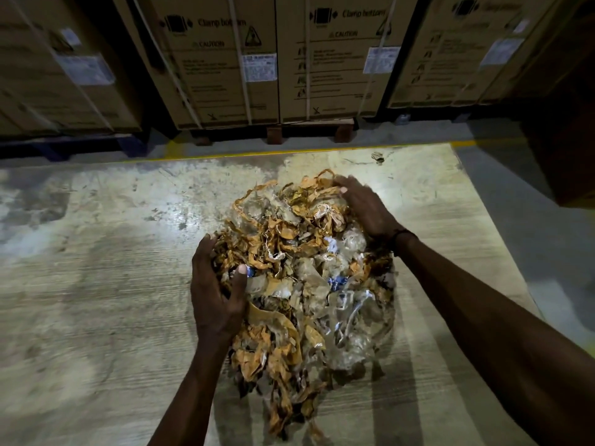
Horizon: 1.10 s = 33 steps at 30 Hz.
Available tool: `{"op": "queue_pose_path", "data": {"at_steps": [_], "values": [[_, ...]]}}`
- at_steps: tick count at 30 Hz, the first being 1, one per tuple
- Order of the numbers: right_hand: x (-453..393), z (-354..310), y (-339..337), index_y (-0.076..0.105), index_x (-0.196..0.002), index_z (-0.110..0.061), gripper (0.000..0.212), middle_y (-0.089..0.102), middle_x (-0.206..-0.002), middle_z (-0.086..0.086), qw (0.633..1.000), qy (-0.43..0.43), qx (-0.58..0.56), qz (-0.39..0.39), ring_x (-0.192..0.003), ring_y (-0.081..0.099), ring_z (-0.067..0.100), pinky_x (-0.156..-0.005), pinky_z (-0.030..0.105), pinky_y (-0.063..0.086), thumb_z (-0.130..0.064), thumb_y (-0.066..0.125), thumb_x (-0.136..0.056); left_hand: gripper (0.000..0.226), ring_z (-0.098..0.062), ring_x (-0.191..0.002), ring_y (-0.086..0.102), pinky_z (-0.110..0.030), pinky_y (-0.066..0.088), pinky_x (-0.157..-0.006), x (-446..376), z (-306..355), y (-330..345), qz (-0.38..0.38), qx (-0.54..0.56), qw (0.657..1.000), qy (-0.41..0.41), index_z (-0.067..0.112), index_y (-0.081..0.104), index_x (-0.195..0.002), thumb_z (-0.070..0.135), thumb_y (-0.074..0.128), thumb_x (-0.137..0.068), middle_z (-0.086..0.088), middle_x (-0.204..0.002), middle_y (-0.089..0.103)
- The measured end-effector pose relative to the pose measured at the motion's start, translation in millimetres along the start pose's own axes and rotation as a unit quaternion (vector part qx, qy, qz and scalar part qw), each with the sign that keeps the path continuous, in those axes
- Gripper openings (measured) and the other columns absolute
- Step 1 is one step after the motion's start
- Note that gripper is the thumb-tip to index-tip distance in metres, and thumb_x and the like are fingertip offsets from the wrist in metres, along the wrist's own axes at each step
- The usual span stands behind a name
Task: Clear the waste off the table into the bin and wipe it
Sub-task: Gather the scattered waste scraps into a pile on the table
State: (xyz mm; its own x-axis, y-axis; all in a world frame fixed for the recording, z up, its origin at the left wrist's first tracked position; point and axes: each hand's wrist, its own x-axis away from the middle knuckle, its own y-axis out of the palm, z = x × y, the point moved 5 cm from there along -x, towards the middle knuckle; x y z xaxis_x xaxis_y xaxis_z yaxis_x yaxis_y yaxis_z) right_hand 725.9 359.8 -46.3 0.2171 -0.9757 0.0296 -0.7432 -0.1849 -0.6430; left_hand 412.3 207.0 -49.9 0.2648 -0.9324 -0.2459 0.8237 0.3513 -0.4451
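Observation:
A big heap of waste, tangled brown tape strips and crumpled clear plastic, lies on the worn pale table. My left hand grips the heap's left side, thumb pressed into the scraps and fingers curled round them. My right hand lies over the heap's far right top, fingers bent down over the tape. No bin or cloth is in view.
A small scrap lies near the table's far edge, which carries a yellow line. Beyond it stand large strapped cardboard boxes on pallets. The grey floor drops away to the right of the table.

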Motion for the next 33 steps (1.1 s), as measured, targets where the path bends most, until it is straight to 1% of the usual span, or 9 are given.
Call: {"op": "queue_pose_path", "data": {"at_steps": [5, 11, 13, 15, 19, 22, 27, 30, 33], "values": [[16.7, -9.2, -5.1, 0.061, -0.141, -0.022, 0.036, 0.061, -0.146, -0.001, 0.992, -0.04, -0.091, 0.081, -0.13, 0.059, 0.008, -0.104, 0.022, 0.049, -0.035, 0.049, -0.11, 0.07, -0.026, -0.146, 0.047, -0.056, 0.046, -0.112, 0.1, -2.2, -1.5, 0.01, 0.005, 1.0, 0.007, 0.013, 0.039, -0.158, 0.052, 0.053, -0.101, -0.006, -0.161, 0.044], [-15.7, 27.6, -59.7, 0.063, -0.136, -0.006, 0.05, 0.056, -0.15, 0.015, 0.968, 0.024, -0.007, 0.251, -0.144, 0.047, 0.025, -0.117, 0.021, 0.035, -0.043, 0.049, -0.105, 0.068, -0.02, -0.148, 0.045, -0.05, 0.044, -0.115, -0.2, -0.9, -3.1, 0.017, 0.019, 1.0, 0.004, 0.013, 0.039, -0.158, 0.047, 0.054, -0.101, -0.003, -0.162, 0.043], [-32.3, 34.8, -67.8, 0.056, -0.144, -0.003, 0.05, 0.045, -0.159, 0.017, 0.969, 0.061, 0.03, 0.236, -0.15, 0.039, 0.026, -0.112, 0.01, 0.026, -0.038, 0.05, -0.108, 0.069, -0.018, -0.149, 0.042, -0.05, 0.043, -0.116, 0.0, 0.2, -3.2, 0.015, 0.023, 1.0, 0.011, 0.011, 0.039, -0.158, 0.046, 0.054, -0.101, -0.003, -0.163, 0.042], [-48.7, 45.5, -65.4, 0.048, -0.152, -0.006, 0.056, 0.038, -0.164, 0.014, 0.976, 0.106, 0.059, 0.179, -0.152, 0.034, 0.026, -0.117, 0.023, 0.026, -0.042, 0.048, -0.109, 0.07, -0.02, -0.15, 0.043, -0.053, 0.043, -0.114, -0.9, 0.0, -1.9, 0.008, 0.025, 1.0, 0.017, 0.01, 0.037, -0.159, 0.046, 0.054, -0.1, -0.004, -0.163, 0.042], [-62.6, 49.2, -47.7, 0.059, -0.124, -0.009, 0.072, 0.059, -0.132, 0.015, 0.981, 0.131, 0.083, 0.12, -0.124, 0.054, 0.034, -0.098, 0.036, 0.038, -0.071, 0.032, -0.097, 0.07, -0.021, -0.15, 0.041, -0.053, 0.042, -0.116, -1.1, -1.2, -2.2, 0.005, 0.023, 0.999, 0.024, 0.009, 0.037, -0.159, 0.044, 0.055, -0.1, -0.005, -0.163, 0.042], [-51.8, 30.8, -33.6, 0.059, -0.136, -0.006, 0.056, 0.057, -0.144, 0.017, 0.988, 0.094, 0.084, 0.092, -0.136, 0.05, 0.035, -0.106, 0.034, 0.037, -0.051, 0.039, -0.108, 0.07, -0.02, -0.151, 0.04, -0.053, 0.041, -0.117, -0.3, -1.8, -2.4, 0.004, 0.023, 0.999, 0.023, 0.009, 0.038, -0.159, 0.042, 0.055, -0.1, -0.005, -0.163, 0.041], [-13.2, 4.7, -7.1, 0.059, -0.146, -0.02, 0.049, 0.057, -0.15, 0.004, 1.0, 0.016, 0.027, 0.002, -0.137, 0.048, 0.004, -0.115, 0.016, 0.036, -0.045, 0.038, -0.111, 0.071, -0.015, -0.152, 0.037, -0.051, 0.042, -0.117, 0.2, -2.1, -2.4, 0.001, 0.028, 1.0, 0.0, 0.012, 0.037, -0.16, 0.046, 0.055, -0.1, -0.001, -0.166, 0.038], [5.5, -4.5, -4.1, 0.067, -0.136, -0.021, 0.038, 0.069, -0.131, -0.001, 0.998, 0.014, 0.001, 0.056, -0.112, 0.061, -0.004, -0.099, 0.021, 0.047, -0.037, 0.044, -0.111, 0.074, -0.013, -0.153, 0.035, -0.04, 0.038, -0.121, 0.5, -1.4, -3.0, 0.002, 0.022, 1.0, -0.004, 0.012, 0.037, -0.16, 0.05, 0.053, -0.1, -0.001, -0.166, 0.037], [12.5, -11.9, -7.9, 0.058, -0.143, -0.026, 0.037, 0.063, -0.137, -0.007, 0.986, 0.043, -0.062, 0.15, -0.115, 0.057, -0.007, -0.087, 0.002, 0.04, -0.039, 0.047, -0.11, 0.074, -0.014, -0.153, 0.036, -0.031, 0.035, -0.122, -0.1, -2.1, -2.0, 0.0, 0.02, 1.0, -0.001, 0.011, 0.037, -0.16, 0.05, 0.053, -0.1, -0.003, -0.166, 0.038]]}}
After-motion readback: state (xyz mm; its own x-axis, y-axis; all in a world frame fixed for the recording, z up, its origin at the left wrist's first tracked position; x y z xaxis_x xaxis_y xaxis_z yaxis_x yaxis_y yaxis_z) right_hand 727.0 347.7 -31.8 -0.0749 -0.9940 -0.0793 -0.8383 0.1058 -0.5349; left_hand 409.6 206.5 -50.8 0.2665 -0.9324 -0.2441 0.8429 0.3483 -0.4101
